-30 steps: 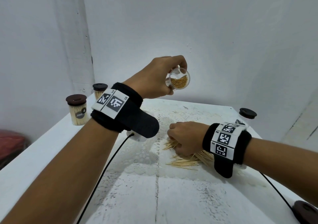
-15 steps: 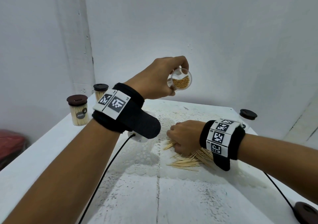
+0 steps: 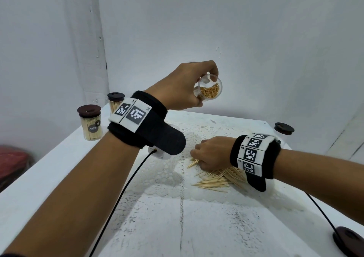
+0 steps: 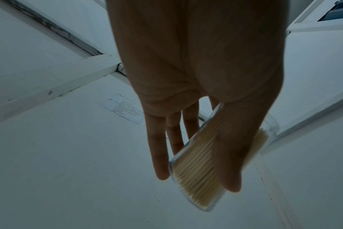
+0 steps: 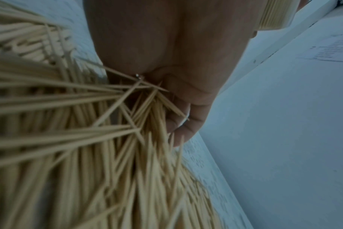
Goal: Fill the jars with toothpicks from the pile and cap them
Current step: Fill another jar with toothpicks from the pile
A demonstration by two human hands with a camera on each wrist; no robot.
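Your white table (image 3: 49,177) ran away from you to a far edge under the wall, with bare surface open at 6 o'clock in the head view and along the left side. Two capped jars (image 3: 91,124) stood near the left edge at 9 to 10 o'clock; one dark lid (image 3: 284,128) lay near the right edge at 2 o'clock, and another lid (image 3: 348,241) was cut off at the frame's lower right corner.

Your left hand (image 3: 183,88) was raised above the table's far end, fingers and thumb wrapped round the open jar (image 3: 209,89) — tilted, mouth toward you, partly filled with toothpicks. In the left wrist view the same jar (image 4: 206,167) sat between fingers and thumb.

Your right hand (image 3: 211,152) was down on the pile of toothpicks (image 3: 216,177) at 3 o'clock, on the lace mat (image 3: 167,170), well below the jar. Its fingers were curled round a bunch of sticks — the right wrist view showed toothpicks (image 5: 88,139) fanning out under the palm (image 5: 166,46). Fingertips stayed hidden there, and much of the pile lay behind your wristband (image 3: 254,154).
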